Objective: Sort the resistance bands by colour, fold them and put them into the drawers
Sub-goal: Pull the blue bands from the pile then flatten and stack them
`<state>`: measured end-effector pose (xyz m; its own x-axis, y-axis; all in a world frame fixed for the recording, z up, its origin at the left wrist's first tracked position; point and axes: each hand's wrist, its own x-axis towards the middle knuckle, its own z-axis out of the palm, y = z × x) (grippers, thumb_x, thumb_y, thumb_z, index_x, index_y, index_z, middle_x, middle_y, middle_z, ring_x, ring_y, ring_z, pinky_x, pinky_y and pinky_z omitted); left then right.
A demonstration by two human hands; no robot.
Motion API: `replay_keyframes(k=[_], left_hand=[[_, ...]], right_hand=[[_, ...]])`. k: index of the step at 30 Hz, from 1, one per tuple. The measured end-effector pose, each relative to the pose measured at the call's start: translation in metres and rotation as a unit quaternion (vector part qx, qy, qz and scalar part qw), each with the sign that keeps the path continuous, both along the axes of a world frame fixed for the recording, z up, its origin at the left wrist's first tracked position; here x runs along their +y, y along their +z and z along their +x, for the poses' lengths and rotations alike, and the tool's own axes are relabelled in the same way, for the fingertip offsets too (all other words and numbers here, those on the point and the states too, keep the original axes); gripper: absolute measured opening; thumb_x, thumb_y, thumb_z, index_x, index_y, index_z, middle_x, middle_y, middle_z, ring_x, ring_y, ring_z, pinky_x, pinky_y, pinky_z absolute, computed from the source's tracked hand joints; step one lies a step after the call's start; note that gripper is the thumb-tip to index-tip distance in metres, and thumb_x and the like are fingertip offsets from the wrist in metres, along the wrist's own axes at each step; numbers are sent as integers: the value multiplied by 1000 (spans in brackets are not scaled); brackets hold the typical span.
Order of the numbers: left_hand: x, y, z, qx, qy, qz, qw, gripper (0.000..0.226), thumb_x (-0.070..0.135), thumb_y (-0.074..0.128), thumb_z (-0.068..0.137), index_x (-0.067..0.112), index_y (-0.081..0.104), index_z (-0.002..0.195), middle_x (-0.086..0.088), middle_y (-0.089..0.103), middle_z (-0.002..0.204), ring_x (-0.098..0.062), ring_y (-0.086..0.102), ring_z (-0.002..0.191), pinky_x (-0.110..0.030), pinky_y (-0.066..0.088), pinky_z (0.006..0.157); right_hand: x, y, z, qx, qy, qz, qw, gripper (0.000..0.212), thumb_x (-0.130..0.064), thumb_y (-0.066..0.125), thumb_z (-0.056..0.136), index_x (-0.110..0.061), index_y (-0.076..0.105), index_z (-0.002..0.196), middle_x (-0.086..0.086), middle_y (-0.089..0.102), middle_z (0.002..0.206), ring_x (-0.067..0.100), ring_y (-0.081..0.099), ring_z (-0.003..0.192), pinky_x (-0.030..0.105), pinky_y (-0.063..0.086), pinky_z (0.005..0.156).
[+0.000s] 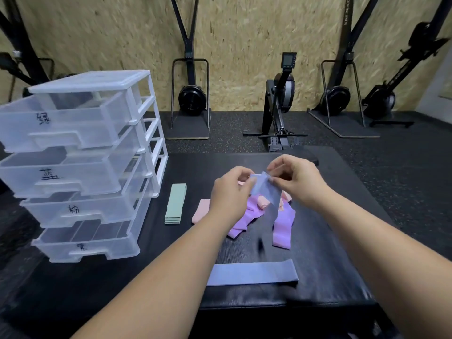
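Head view, looking down: the left hand [228, 192] and right hand [297, 179] meet above the black padded table [325, 253]. Each grip pinches the top edge of a blue-grey stretch-fabric band [263, 189] between thumb and curled fingers. The band's lower part hangs toward the table and is smeared by motion blur, so its end is hard to make out. Behind it lies a loose heap of lilac fabric bands [283, 226], crumpled and overlapping, with small pink rolled pieces [264, 204] partly buried in it; how many bands the heap holds cannot be told. A pale pink flat band [201, 211] lies left of the heap, its right end hidden by the left hand. Further left, set apart, a neat stack of sage-green folded bands [175, 204] lies lengthwise. Near the table's front edge a second blue-grey band [253, 274] lies flat and smooth. At the left stands a translucent white plastic drawer unit [85, 167] with four drawers pulled part-way out, each bearing a dark handwritten mark too blurred to read. Its left side is cut off by the frame.
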<state>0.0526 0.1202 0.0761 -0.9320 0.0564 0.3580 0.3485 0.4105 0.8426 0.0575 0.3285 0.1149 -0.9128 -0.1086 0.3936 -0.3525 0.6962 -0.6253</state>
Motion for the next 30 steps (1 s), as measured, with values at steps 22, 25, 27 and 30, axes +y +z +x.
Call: replay_keyframes(k=[22, 25, 27, 30], left_hand=[[-42, 21, 7, -26, -55, 36, 997, 13, 18, 76, 96, 29, 81, 92, 8, 78, 84, -8, 69, 78, -19, 53, 67], [-46, 21, 11, -31, -43, 60, 997, 9, 25, 85, 88, 30, 79, 84, 9, 77, 83, -8, 65, 76, -28, 53, 71], [-51, 18, 14, -33, -35, 78, 996, 11, 31, 87, 85, 30, 77, 86, 7, 77, 86, -9, 65, 78, -31, 56, 73], [-59, 9, 21, -54, -33, 93, 994, 11, 31, 81, 93, 22, 74, 92, 6, 74, 84, -6, 62, 73, -23, 54, 71]], right_hand=[[-45, 4, 21, -114, 66, 35, 991, 28, -53, 78, 78, -48, 72, 105, -19, 76, 94, 8, 74, 87, 51, 64, 83], [-55, 7, 22, -107, 31, 67, 991, 32, -74, 69, 73, -48, 72, 92, -19, 75, 88, 14, 74, 76, 50, 64, 78], [-62, 8, 22, -101, 25, 38, 994, 27, -67, 73, 79, -40, 73, 86, -11, 75, 81, 20, 71, 67, 52, 64, 69], [-69, 7, 22, -94, 33, -70, 993, 19, -43, 81, 87, -28, 70, 86, 3, 74, 79, 40, 65, 66, 64, 59, 64]])
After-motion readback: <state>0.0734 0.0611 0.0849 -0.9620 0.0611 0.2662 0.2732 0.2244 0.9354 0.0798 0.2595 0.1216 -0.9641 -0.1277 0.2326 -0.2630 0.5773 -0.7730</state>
